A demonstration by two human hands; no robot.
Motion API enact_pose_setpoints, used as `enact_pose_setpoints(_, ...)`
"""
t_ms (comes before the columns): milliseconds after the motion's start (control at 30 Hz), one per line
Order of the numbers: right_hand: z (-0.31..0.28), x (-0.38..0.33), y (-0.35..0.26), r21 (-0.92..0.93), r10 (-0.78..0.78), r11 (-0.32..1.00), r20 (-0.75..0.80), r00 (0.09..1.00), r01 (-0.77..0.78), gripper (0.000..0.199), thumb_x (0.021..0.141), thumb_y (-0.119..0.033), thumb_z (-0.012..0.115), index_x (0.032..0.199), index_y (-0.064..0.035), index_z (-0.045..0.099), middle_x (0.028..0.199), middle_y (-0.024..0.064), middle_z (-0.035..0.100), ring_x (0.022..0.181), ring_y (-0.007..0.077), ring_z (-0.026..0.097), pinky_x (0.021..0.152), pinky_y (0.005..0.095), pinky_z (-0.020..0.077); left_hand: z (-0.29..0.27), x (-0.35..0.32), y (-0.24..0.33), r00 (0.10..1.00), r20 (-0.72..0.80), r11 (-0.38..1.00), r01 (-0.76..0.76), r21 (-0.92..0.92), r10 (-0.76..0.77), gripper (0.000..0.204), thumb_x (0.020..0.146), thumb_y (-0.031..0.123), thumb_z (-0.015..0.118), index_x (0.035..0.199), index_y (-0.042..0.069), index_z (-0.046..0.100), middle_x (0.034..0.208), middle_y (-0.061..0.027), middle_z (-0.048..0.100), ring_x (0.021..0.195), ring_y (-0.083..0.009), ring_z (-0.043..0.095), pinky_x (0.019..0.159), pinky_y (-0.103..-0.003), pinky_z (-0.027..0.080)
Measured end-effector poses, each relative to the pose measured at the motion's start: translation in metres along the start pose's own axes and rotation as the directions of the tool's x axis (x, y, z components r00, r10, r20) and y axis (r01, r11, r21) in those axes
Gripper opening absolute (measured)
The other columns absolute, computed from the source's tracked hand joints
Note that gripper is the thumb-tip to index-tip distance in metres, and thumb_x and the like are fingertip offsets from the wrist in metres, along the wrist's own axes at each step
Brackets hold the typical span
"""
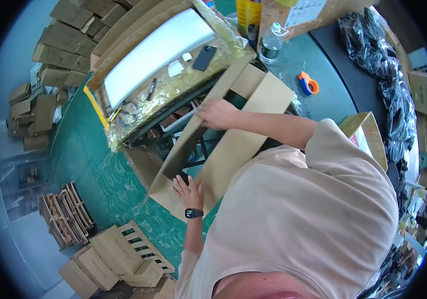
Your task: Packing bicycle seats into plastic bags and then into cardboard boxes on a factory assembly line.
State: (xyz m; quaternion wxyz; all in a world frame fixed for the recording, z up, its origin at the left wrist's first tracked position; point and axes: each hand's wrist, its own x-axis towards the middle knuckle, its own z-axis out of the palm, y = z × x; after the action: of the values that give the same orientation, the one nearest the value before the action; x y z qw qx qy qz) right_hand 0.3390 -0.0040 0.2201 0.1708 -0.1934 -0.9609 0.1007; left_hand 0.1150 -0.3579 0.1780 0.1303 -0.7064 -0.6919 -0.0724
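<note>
A long brown cardboard carton [235,152] stands open in front of my body, its flaps raised around a gap through which dark frame bars show. My left hand [188,193] lies at the carton's near-left end, fingers stretched out and apart against the cardboard. Across the opening reaches my right arm. My right hand [218,113] is curled at the carton's far long flap, with its fingers bent over the edge. The fingertips are partly hidden there.
Beyond the carton, a plastic-wrapped bench [173,87] bears a white sheet [158,47], a phone [204,58] and a pen [151,89]. A bottle [271,44] and a tape roll [308,83] sit on the green table. Stacked cartons [116,251] and wooden pallets [66,214] occupy the lower left.
</note>
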Motion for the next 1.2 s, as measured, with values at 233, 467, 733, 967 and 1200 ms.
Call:
enact_pose_setpoints(233, -0.018, -0.129, 0.061, 0.555, 0.274, 0.812, -0.087, 0.958, -0.182, 0.051, 0.094, -0.028, 0.077, 0.139, -0.0058, 0.066, 0.143, 0.0192, 0.067, 0.141, 0.0395, 0.057, 0.119, 0.0494, 0.0455, 0.054, 0.095, 0.041, 0.868, 0.429, 0.939, 0.325, -0.112, -0.25, 0.108, 0.094, 0.064, 0.07, 0.172, 0.003, 0.026, 0.179, -0.0296, 0.014, 0.167, -0.0471, 0.01, 0.131, -0.068, 0.01)
enact_pose_setpoints(467, -0.014, -0.37, 0.29, -0.103, 0.973, 0.135, -0.176, 0.152, -0.985, 0.051, 0.091, -0.025, 0.083, 0.127, -0.003, 0.054, 0.113, 0.0244, 0.07, 0.107, 0.0432, 0.07, 0.092, 0.052, 0.0573, 0.077, 0.097, 0.014, 0.874, 0.428, 0.917, 0.341, -0.207, -0.228, 0.103, 0.092, 0.055, 0.077, 0.171, 0.007, 0.032, 0.176, -0.0302, 0.022, 0.164, -0.0485, 0.02, 0.13, -0.063, 0.018)
enact_pose_setpoints(733, 0.016, -0.424, 0.319, 0.158, 0.997, 0.032, 0.064, 0.042, -0.987, 0.041, 0.103, -0.025, 0.069, 0.135, -0.0092, 0.049, 0.121, 0.0242, 0.073, 0.108, 0.0377, 0.076, 0.089, 0.0516, 0.0589, 0.06, 0.183, -0.015, 0.767, 0.61, 0.888, 0.405, -0.216, -0.201, 0.134, 0.057, 0.046, 0.105, 0.168, 0.011, 0.039, 0.169, -0.0302, 0.031, 0.154, -0.0487, 0.036, 0.127, -0.058, 0.031)
enact_pose_setpoints(967, -0.125, -0.254, 0.178, 0.905, 0.983, 0.141, -0.079, 0.169, -0.402, 0.026, 0.109, -0.015, 0.065, 0.131, -0.0025, 0.067, 0.118, 0.0073, 0.065, 0.106, 0.0155, 0.062, 0.095, 0.0337, 0.052, 0.072, 0.147, -0.032, 0.847, 0.497, 0.919, 0.33, -0.215, -0.188, 0.153, 0.047, 0.07, 0.099, 0.172, 0.014, 0.031, 0.176, -0.0335, 0.018, 0.164, -0.0495, 0.017, 0.127, -0.072, 0.014)
enact_pose_setpoints(1200, -0.023, 0.099, 0.041, 0.729, 0.475, 0.403, 0.35, 0.808, -0.553, 0.049, 0.092, -0.039, 0.085, 0.121, 0.0001, 0.078, 0.109, 0.008, 0.074, 0.1, 0.0157, 0.065, 0.092, 0.0309, 0.0524, 0.082, 0.123, -0.056, 0.863, 0.414, 0.854, 0.428, -0.296, -0.289, 0.137, 0.051, 0.08, 0.092, 0.168, 0.025, 0.044, 0.176, -0.0321, 0.021, 0.165, -0.0503, 0.014, 0.128, -0.074, 0.007)
